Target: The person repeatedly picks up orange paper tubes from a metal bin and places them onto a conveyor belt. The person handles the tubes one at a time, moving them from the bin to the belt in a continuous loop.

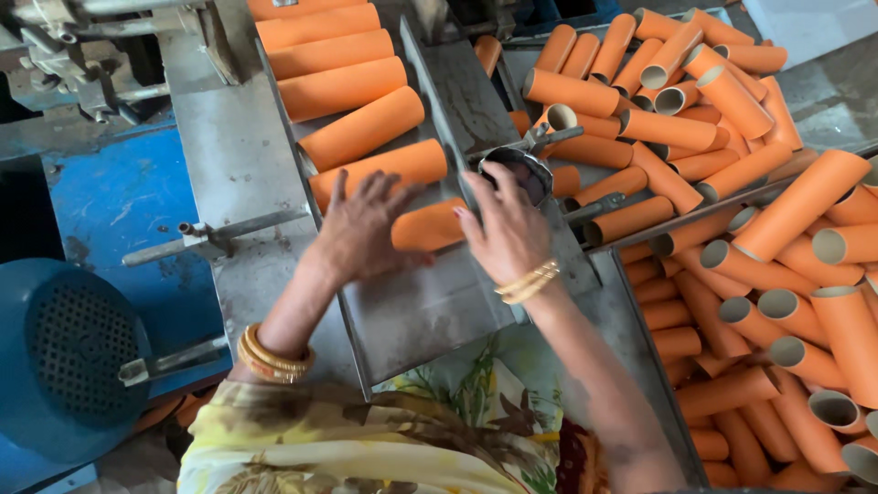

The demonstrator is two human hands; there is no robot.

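On the sloped metal chute [430, 311], six orange tubes [352, 87] lie loaded; both hands, left hand [366, 229] and right hand [503, 233], fingers spread, press a seventh tube [428, 227], with the bin of loose tubes [732, 183] at right full.

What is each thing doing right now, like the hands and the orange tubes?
Left hand: flat, fingers spread, on a tube.
Right hand: on the same tube's end.
Tube: lying in the metal chute.
Chute tubes: lined up side by side.
Bin tubes: heaped loose, hollow ends showing.
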